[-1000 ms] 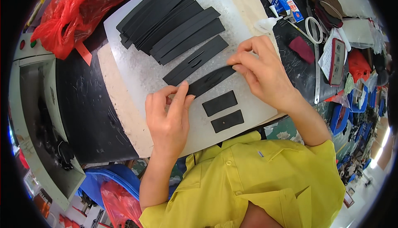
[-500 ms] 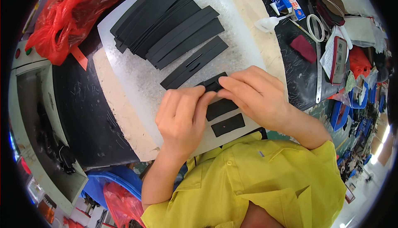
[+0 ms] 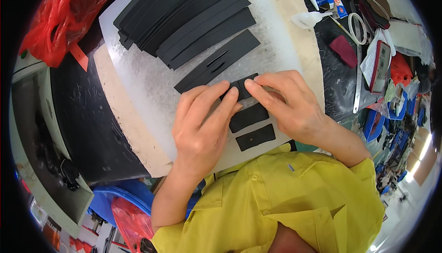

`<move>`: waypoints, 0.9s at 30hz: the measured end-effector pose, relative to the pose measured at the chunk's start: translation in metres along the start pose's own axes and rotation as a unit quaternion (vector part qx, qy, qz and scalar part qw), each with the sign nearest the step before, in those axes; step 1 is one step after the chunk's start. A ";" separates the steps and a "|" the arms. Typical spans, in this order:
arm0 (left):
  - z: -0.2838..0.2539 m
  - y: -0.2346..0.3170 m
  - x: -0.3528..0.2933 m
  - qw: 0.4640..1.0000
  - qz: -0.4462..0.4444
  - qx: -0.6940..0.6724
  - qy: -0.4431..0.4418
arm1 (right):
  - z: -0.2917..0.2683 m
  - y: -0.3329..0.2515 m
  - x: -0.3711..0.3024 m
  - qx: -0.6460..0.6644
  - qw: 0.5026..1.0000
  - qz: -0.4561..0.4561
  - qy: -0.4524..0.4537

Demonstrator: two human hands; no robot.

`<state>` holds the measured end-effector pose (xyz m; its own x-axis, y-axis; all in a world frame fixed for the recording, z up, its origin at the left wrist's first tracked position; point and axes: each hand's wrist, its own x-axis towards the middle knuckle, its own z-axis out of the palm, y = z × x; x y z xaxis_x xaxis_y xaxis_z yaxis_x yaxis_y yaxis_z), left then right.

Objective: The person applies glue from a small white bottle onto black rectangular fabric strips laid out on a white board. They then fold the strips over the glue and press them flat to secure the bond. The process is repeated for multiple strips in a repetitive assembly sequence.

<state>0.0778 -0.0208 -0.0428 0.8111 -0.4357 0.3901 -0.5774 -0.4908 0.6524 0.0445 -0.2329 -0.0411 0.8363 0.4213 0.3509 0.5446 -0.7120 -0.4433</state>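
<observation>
Black table, scratched, one. Beige board, lying on it. Whitish sheet, on the board. Red bag, far left. Black strips, overlapping in a bank, far side of the sheet. My left hand: fingers drawn in, tips pressed on the left end of the seamed piece. My right hand: thumb and forefinger almost together on its right end. Slit strip, black, flat, between the bank and my fingers. Seamed piece, black, short, over the sheet, partly hidden by my fingertips. Two short pieces, black, flat, nearest me, one beyond the other. White bottle, far right, lying on its side.
</observation>
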 end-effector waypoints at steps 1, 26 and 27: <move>0.000 0.001 0.000 1.000 -0.003 0.001 -0.001 | 0.000 0.000 0.000 -0.006 1.000 -0.003 0.001; -0.022 0.021 0.001 0.925 0.112 0.325 -0.164 | -0.008 -0.025 0.016 -0.148 0.984 -0.005 -0.097; -0.021 0.020 0.002 0.936 0.098 0.300 -0.157 | -0.006 -0.023 0.018 -0.141 0.986 0.006 -0.090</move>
<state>0.0699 -0.0155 -0.0153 0.6709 -0.7162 0.1926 -0.7372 -0.6721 0.0686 0.0466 -0.2122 -0.0191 0.8540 0.4865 0.1844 0.5166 -0.8349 -0.1898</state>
